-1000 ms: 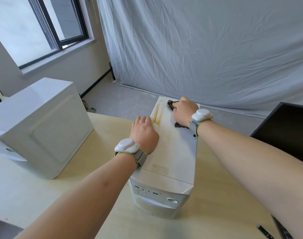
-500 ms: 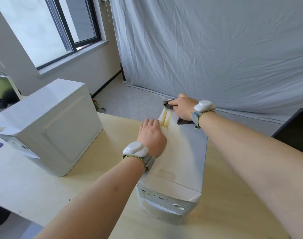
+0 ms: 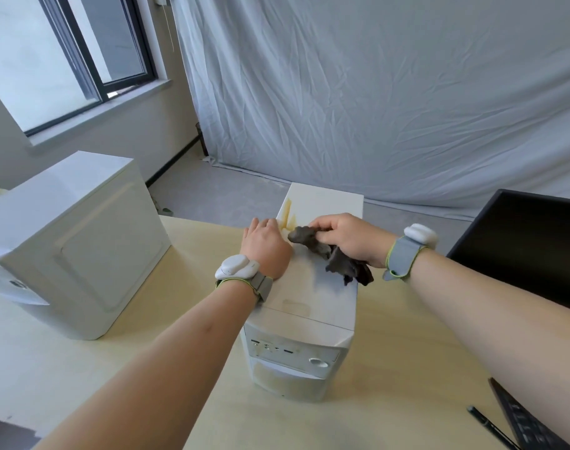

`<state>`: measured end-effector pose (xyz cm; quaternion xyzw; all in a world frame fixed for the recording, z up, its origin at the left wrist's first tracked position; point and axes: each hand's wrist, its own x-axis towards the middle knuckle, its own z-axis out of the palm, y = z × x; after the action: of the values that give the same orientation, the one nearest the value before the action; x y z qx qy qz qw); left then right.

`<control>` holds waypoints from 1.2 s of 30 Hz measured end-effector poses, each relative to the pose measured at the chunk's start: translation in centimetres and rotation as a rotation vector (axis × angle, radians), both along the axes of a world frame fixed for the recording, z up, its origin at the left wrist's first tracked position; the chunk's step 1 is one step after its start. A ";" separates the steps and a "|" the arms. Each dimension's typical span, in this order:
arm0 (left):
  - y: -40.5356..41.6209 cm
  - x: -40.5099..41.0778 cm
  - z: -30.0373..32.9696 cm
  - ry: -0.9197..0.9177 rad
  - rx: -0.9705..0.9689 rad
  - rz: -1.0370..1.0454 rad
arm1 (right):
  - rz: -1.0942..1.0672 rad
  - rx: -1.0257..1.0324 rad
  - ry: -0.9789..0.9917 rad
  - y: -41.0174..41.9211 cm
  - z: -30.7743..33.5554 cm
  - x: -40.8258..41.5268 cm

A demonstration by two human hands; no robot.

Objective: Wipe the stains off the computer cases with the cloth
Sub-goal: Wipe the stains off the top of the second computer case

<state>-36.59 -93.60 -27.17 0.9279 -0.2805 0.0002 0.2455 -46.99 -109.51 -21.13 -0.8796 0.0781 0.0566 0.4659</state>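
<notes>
Left hand [image 3: 265, 245] lies flat, fingers spread, on the top panel of the white upright tower computer case [image 3: 313, 297] at its left edge; judged a bracing hold so the case does not slide on the pale wooden worktop [image 3: 391, 368] under wiping pressure. Right hand [image 3: 348, 240] has its grip pinched on a dark brown crumpled cloth [image 3: 337, 254], whose bunched front end sits on the panel just beside the yellow streaked stain [image 3: 288, 216] near the far left edge; the loose tail trails back under the wrist. Stain not yet cleared. Second white computer case [image 3: 82, 245] lies well apart to the left, untouched. Hard to make out: whether the cloth tip touches the stain; left fingertips, foreshortened; any stains on the second case. Black monitor [image 3: 530, 245], black keyboard [image 3: 530, 423] and black pen [image 3: 488, 427] are cut off by the frame at right.
</notes>
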 end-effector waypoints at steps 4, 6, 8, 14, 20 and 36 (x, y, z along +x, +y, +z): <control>0.1 -0.4 0.6 0.046 -0.001 0.025 | -0.343 -0.318 -0.021 -2.4 0.5 0.9; 0.2 -0.7 0.9 0.058 -0.006 0.032 | -0.413 -0.552 -0.007 -2.0 0.4 1.1; 0.2 -0.9 1.0 0.074 -0.019 0.037 | -0.236 -0.637 -0.008 -0.1 -0.5 0.9; 1.1 -1.6 1.9 0.246 -0.406 0.100 | 0.007 -0.813 -0.018 2.7 -3.4 0.2; 1.9 -2.1 2.2 0.273 -0.670 0.076 | 0.298 -0.659 -0.177 6.8 -3.1 -4.1; 0.4 -1.1 1.4 0.210 -0.074 0.156 | -0.087 -0.778 -0.008 -1.2 -3.1 7.0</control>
<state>-37.71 -93.16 -25.78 0.9321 -0.1801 -0.0673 0.3070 -40.04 -110.75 -24.27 -0.9866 0.1292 -0.0004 0.1000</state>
